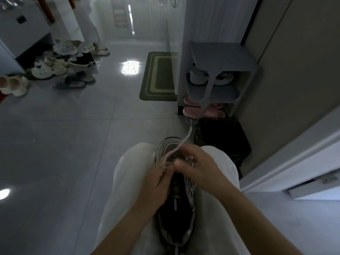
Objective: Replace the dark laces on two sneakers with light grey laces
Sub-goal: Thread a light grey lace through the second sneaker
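A dark grey and silver sneaker [181, 203] lies between my knees, toe pointing away from me. A light grey lace [185, 138] runs from its front eyelets up and away toward the shoe rack. My left hand [156, 184] pinches the lace at the sneaker's left eyelet row. My right hand [198, 166] rests over the right side of the tongue, fingers curled near the same lace; what it grips is hidden. Only one sneaker shows.
A grey shoe rack [220, 74] with pink slippers [195, 110] stands ahead on the right, a black bin [226, 137] below it. A green mat [160, 76] lies on the tiled floor. Several shoes [60, 65] are piled at the far left. A wall runs along the right.
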Tool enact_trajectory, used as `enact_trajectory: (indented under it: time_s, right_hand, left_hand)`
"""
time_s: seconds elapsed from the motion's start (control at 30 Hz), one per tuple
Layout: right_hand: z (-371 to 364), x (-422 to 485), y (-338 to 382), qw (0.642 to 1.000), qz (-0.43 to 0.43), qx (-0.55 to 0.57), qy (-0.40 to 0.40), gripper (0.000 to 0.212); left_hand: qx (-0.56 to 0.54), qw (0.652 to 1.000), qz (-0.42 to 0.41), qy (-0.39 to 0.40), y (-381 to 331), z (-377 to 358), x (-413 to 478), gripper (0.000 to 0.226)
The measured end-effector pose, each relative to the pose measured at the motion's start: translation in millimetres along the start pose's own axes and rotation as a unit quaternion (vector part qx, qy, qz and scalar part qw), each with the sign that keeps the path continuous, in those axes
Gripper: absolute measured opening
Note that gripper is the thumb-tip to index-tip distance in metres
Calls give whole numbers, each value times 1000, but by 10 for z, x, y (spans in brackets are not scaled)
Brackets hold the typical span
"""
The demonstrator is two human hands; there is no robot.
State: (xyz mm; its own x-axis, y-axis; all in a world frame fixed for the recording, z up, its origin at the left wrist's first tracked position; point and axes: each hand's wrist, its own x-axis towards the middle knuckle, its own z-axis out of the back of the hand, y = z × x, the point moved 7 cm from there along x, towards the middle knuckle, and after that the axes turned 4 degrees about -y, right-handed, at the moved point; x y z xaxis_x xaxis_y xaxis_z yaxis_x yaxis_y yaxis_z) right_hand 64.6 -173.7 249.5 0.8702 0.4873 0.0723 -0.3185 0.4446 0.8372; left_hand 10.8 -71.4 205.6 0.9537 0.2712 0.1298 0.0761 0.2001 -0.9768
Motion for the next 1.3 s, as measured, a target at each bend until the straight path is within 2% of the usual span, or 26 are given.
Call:
enact_trajectory:
  time_s: [0.07,0.1,0.2,0.27,0.33,0.43,0.53,0.63,0.73,0.83,0.9,1.0,1.03,1.07,1.13,1.2,1.3]
  right_hand:
    - [-227,-106,-137,996,10,-44,83,79]
    - [-259,-182,-191,994,2,-67,83,84]
    - [-35,-287,-381,992,-31,-73,-98,57]
    - [102,-325,-483,980,-84,-95,-150,54]
    - [103,-328,-531,980,-117,-101,-124,47]
    - [-22,-331,-445,988,-105,-87,-76,30]
    - [-60,-318,-418,988,-95,-103,-66,20]
    - [-28,-331,-472,986,-110,-103,-72,17]
    - [-60,-303,-503,988,-114,-90,-48,13]
    - [-9,-232,-641,976,-204,24,-69,30]
    - [-6,-172,-678,974,-223,-1,-45,36]
    - [-30,-154,-610,978,-191,-86,-15,33]
    - [-38,-167,-598,978,-189,-84,-19,34]
    - [-42,-188,-589,979,-189,-76,-26,34]
    - [-51,-226,-589,980,-184,-56,-43,29]
    - [-65,-244,-612,982,-179,-28,-55,22]
    - [-82,-251,-629,983,-178,-15,-46,20]
  left_hand:
    - [-55,998,16,-13,-36,27,21,29]
    - [-59,997,36,-40,-23,64,19,33]
    - [-134,976,113,-127,48,233,51,44]
    - [-174,961,117,-178,-24,489,37,47]
    - [-206,949,112,-211,-105,773,18,51]
    - [-244,932,119,-240,-198,1092,-38,47]
    - [-233,939,114,-225,-309,1198,-112,39]
    - [-246,933,143,-221,-308,1470,-175,35]
    - [-132,948,210,-201,-195,1709,-229,44]
    - [14,968,237,-77,-134,1399,-269,34]
    - [23,978,204,-29,-247,1156,-288,31]
    - [-44,979,191,-63,-403,1133,-276,27]
    - [-25,981,183,-58,-443,1128,-262,26]
    - [43,985,162,-40,-473,1101,-250,23]
    - [241,967,82,9,-503,916,-208,22]
    - [332,943,22,22,-535,591,-130,12]
    - [450,891,-35,40,-505,63,31,20]
